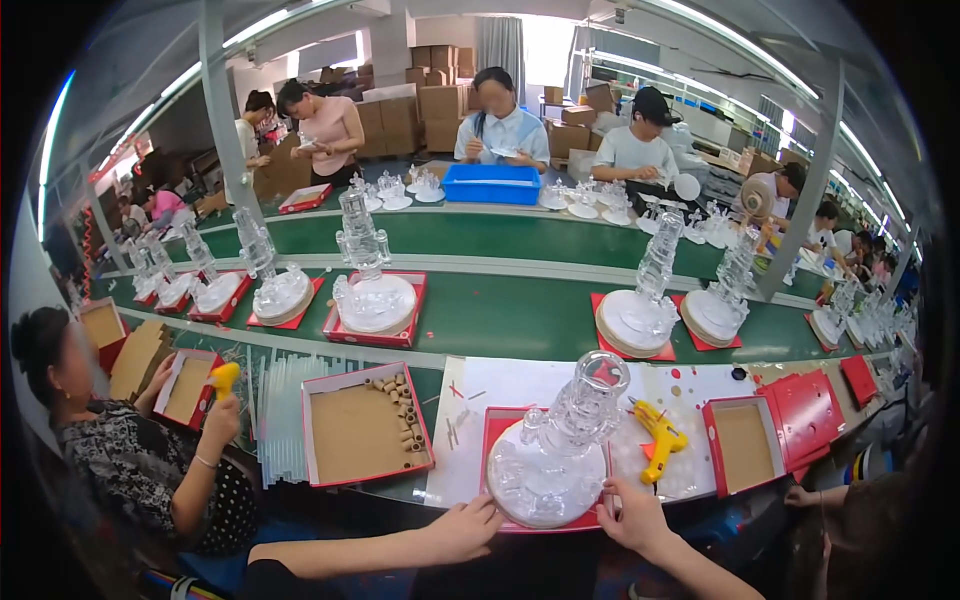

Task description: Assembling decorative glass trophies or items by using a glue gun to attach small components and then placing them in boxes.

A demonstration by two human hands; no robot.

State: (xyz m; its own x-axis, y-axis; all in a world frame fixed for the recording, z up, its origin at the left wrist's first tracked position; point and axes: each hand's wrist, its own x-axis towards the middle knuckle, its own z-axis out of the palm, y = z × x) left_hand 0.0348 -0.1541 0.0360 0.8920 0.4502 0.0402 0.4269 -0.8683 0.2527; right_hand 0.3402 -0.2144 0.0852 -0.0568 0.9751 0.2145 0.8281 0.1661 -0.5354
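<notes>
A clear, tower-shaped model (578,420) on a round white base (545,490) stands in a shallow red box tray (494,424) right before me. My left hand (468,528) has its fingers closed at the tray's near left corner, beside the base. At the near right corner, the thumb and fingers of my right hand (632,516) pinch the edge. Part of each grip is hidden, so tray and base are hard to tell apart there. A yellow glue gun (660,440) lies just right of the model on a white sheet (462,455).
An open box (312,440) holding small brown tubes stands left, beside clear sticks (285,405). Red boxes (805,415) lie right. Similar models (375,300) line the green belt (500,315). A co-worker at left holds a yellow glue gun (226,380); several people work beyond, near a blue bin (490,185).
</notes>
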